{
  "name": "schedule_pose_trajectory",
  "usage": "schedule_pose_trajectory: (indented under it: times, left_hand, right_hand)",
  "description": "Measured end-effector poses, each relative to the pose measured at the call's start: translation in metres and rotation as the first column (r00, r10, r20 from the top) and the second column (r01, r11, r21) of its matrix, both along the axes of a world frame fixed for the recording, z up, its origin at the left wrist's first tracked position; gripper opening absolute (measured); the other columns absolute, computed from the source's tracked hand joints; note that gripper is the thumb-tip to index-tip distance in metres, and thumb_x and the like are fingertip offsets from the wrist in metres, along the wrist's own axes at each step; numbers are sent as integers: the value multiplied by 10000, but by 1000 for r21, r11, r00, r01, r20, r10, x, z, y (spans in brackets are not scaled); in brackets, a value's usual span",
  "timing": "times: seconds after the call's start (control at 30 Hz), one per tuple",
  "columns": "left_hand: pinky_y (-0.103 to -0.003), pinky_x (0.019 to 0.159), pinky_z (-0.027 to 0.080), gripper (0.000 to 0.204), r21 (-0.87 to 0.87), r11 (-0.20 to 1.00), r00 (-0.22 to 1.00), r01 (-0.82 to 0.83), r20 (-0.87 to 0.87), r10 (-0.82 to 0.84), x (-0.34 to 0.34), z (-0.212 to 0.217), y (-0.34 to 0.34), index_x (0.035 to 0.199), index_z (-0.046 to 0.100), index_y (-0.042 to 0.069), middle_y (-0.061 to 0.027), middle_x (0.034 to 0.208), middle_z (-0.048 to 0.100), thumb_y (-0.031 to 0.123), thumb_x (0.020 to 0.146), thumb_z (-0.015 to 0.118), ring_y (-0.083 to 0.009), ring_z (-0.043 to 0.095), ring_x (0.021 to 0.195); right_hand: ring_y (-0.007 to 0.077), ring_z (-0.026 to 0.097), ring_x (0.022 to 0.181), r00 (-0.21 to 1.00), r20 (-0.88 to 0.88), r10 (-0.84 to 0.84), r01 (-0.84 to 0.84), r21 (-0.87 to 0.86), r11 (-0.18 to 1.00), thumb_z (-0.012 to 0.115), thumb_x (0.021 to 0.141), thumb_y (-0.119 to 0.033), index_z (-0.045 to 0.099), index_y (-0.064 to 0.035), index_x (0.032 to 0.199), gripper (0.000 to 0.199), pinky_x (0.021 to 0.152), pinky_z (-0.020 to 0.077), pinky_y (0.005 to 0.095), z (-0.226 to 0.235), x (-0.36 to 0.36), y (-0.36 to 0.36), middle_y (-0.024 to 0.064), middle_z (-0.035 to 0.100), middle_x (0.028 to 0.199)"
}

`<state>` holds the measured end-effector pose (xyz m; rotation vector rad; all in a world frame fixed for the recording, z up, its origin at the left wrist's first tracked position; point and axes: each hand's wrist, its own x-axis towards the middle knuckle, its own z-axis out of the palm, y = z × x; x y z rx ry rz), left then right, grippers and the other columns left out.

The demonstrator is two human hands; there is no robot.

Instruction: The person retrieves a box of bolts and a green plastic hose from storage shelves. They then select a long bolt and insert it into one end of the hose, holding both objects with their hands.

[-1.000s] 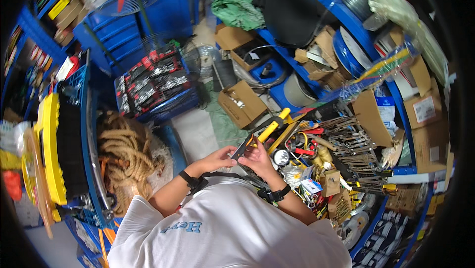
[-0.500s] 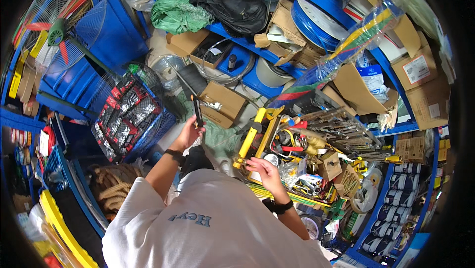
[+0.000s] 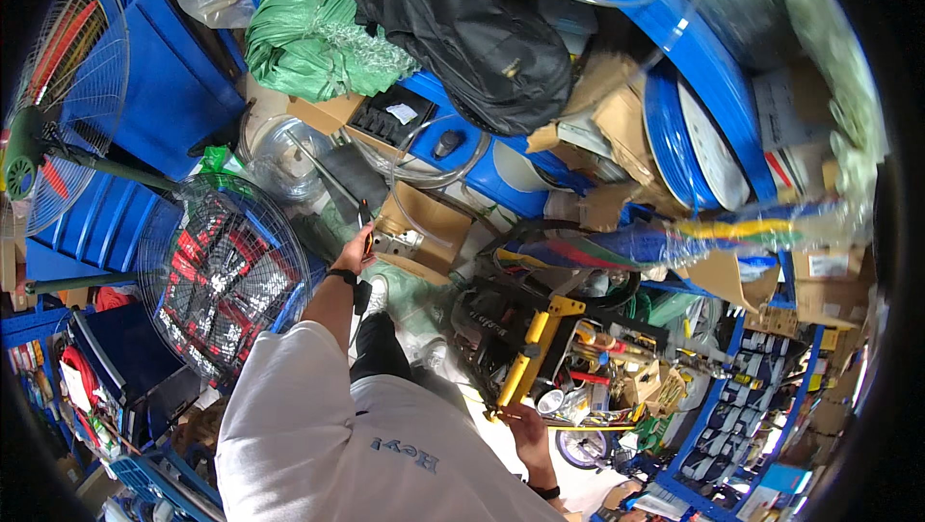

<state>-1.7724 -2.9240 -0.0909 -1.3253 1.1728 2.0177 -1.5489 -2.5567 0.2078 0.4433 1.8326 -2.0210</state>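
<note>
My left hand (image 3: 355, 250) is closed around a slim black tool with an orange part (image 3: 365, 217), whose kind I cannot make out. It is held out over the floor, beside an open cardboard box (image 3: 438, 223). Lower and to the right, my right hand (image 3: 528, 435) has its fingers curled at the near end of a yellow bar (image 3: 525, 358). That bar runs along the side of a cart loaded with hand tools (image 3: 588, 368). Part of the right hand's grip is hidden behind its own knuckles.
A wire-caged fan (image 3: 222, 276) lies to the left, with blue bins (image 3: 154, 79) behind it. Ahead, a blue shelf (image 3: 713, 69) bears a cable reel (image 3: 689, 136), a green sack (image 3: 313, 26) and a black bag (image 3: 462, 30). A plastic-wrapped colourful roll (image 3: 655, 242) juts in from the right.
The view has shifted, bringing the shelf closer. My left arm reaches further forward with the black tool, nearer the cardboard box. My right hand stays at the yellow bar's near end, its fingers more curled.
</note>
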Motion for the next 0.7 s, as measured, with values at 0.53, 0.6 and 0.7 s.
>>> schedule_pose_trajectory:
  times: [0.53, 0.6, 0.7]
  left_hand:
    - [-485, 738, 489, 755, -251, 967, 987, -35, -160, -6, -229, -50, -51, 1097, 459, -26, -157, 1076, 502, 570, 676, 652, -306, 499, 981]
    - [-476, 729, 496, 724, -255, 959, 981, -127, -174, 84, -224, -67, -53, 1168, 386, 7, -163, 1120, 484, 533, 725, 613, -320, 501, 988]
    - [-344, 612, 481, 410, -233, 957, 960, -171, -260, 108, -189, -58, -27, 1076, 450, 90, -53, 913, 535, 405, 829, 540, -155, 518, 785]
  right_hand:
    - [206, 584, 968, 915, 368, 165, -292, 321, 901, 493, 852, 42, 447, 29, 1142, 294, 840, 472, 292, -17, -40, -59, 144, 591, 1030]
    - [192, 588, 960, 906, 376, 192, -319, 310, 896, 520, 846, 31, 476, 33, 1113, 270, 831, 482, 298, -22, -42, -61, 141, 591, 1027]
    - [190, 584, 969, 922, 280, 267, -347, 291, 892, 467, 867, 30, 438, 30, 1164, 298, 817, 468, 277, -29, -41, -63, 141, 604, 1013]
